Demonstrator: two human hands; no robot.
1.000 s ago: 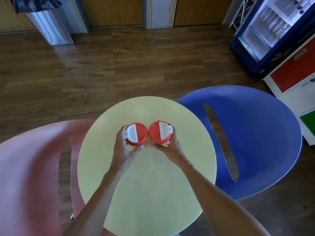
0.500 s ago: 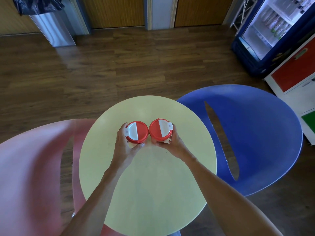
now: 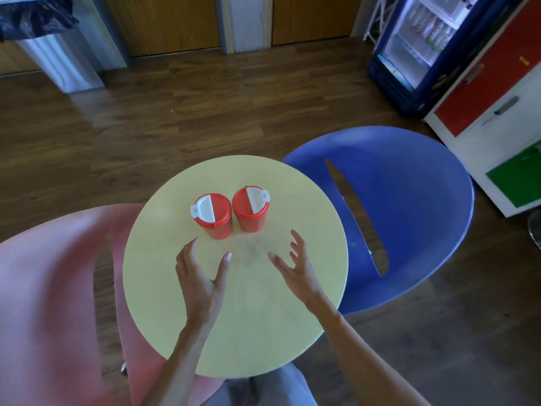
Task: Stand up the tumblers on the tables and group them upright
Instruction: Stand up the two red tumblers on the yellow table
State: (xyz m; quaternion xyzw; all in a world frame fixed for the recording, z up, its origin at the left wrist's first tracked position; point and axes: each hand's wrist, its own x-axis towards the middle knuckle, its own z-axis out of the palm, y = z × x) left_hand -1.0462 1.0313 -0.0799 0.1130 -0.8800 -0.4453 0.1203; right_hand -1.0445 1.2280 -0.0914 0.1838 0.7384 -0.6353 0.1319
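Note:
Two red tumblers with red-and-white flip lids stand upright side by side on the round pale-yellow table point(image 3: 164, 288). The left tumbler point(image 3: 213, 215) and the right tumbler point(image 3: 250, 209) nearly touch each other. My left hand point(image 3: 202, 273) hovers just in front of the left tumbler, fingers spread and holding nothing. My right hand point(image 3: 295, 268) is in front of the right tumbler, fingers loosely spread, also holding nothing. Neither hand touches a tumbler.
A pink chair point(image 3: 49, 303) presses against the table's left side and a blue chair point(image 3: 409, 206) against its right. A drinks fridge point(image 3: 421, 45) and a coloured cabinet point(image 3: 497, 112) stand at the far right, a metal bin point(image 3: 58, 57) at the far left.
Both hands have let go of the tumblers and drawn back toward me with fingers spread. The tumblers stay upright together on the table.

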